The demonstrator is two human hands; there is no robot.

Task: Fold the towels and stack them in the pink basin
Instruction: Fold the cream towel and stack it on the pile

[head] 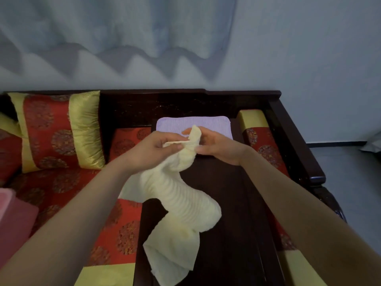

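At about nine o'clock in the view, a pink basin (12,213) showed only as a corner at the left edge, resting on the red and gold seat cushion (61,188) of a dark wooden sofa (292,129). Above it, near ten o'clock, a red and gold pillow (59,129) leaned upright against the backrest. The left hand (156,149) reached in from seven o'clock and pinched one edge of a pale yellow towel (181,199) between thumb and fingers. The rest of that towel hung crumpled from the grip and trailed down toward six o'clock, over the dark wooden counter (226,203) set into the middle of the seat. Just beyond the hands, at twelve o'clock on the counter, a lavender towel (212,124) lay flat and folded, partly hidden by the fingers. The right hand (220,145) came in from four o'clock and grasped the upper corner of the yellow towel, fingers curled round the fabric, close beside the left hand. Farther right, at two o'clock, a red and gold bolster (259,133) lay along the sofa's arm.
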